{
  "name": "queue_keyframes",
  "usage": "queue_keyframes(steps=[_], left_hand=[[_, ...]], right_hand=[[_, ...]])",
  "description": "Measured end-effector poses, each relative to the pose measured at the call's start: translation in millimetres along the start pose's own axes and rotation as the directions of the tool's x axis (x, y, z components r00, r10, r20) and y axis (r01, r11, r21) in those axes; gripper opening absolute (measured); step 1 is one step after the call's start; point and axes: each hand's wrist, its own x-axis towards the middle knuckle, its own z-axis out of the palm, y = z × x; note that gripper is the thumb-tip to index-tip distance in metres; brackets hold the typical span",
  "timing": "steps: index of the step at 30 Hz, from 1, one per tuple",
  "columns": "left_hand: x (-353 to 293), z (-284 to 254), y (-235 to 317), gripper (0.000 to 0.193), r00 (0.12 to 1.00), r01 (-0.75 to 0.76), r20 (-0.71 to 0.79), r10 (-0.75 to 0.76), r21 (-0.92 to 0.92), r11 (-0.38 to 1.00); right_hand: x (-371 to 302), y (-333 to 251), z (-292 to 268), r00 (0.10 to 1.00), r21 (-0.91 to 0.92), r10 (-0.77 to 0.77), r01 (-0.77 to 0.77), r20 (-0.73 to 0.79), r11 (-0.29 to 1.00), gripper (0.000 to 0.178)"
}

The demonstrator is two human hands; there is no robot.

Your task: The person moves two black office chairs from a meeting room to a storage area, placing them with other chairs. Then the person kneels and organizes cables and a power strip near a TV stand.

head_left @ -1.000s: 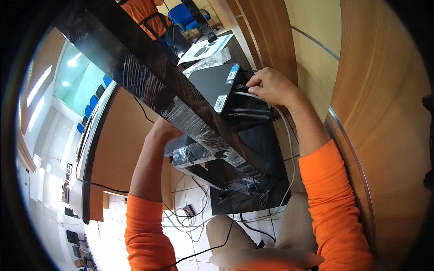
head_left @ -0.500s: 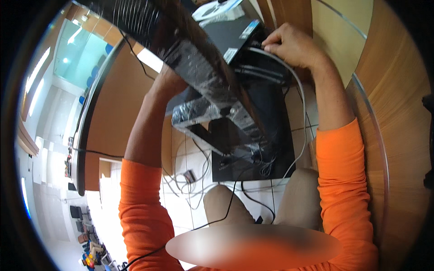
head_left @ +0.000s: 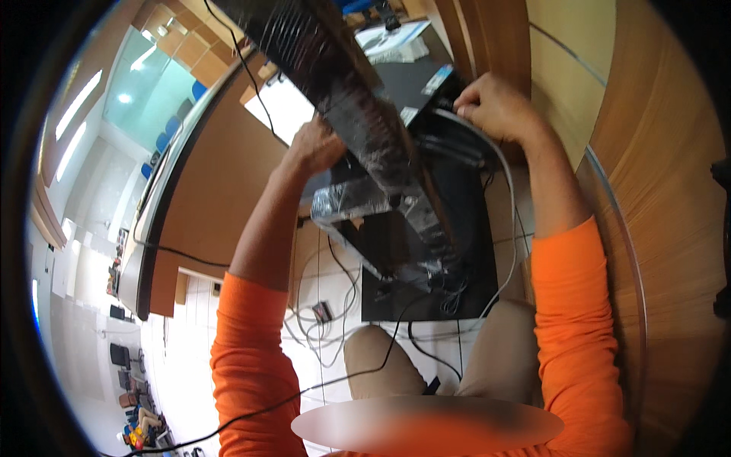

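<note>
Hands do two jobs here. On the left, the left hand (head_left: 316,148) presses against a long black panel wrapped in shiny clear plastic (head_left: 365,141); whether its fingers curl round the edge, I cannot tell. That panel leans across the middle, over a black computer box (head_left: 426,266) lying down on the floor. On the right, the right hand (head_left: 495,107) pinches a grey cable (head_left: 506,198) at the far end of the box. I think a good way is to keep the panel steady and push the plug in straight. A small blue and white sticker (head_left: 440,80) sits on the box, just left of that hand. Far off lies a white paper (head_left: 392,42).
</note>
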Motion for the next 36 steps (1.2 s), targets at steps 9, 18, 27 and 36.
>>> queue_keyframes(steps=[9, 18, 27, 36], left_hand=[[3, 3, -7, 0.044, 0.999, -0.025, 0.042, 0.033, -0.181, 0.983], [10, 22, -51, 0.049, 0.978, 0.0, 0.187, 0.095, -0.451, 0.892], [17, 21, -46, 0.045, 0.963, 0.066, 0.232, 0.137, -0.697, 0.714], [13, 13, -11, 0.041, 0.991, -0.056, 0.087, 0.103, -0.429, 0.902]], right_hand=[[-15, -15, 0, 0.995, 0.04, 0.088, -0.086, -0.05, 0.996, 0.018], [-29, -13, 4, 0.97, 0.119, -0.013, 0.043, -0.241, 0.992, 0.015], [-33, -39, 21, 0.983, -0.116, -0.046, 0.026, -0.176, 0.993, 0.021], [-17, -51, 49, 0.958, -0.112, 0.117, -0.151, -0.264, 0.982, 0.023]])
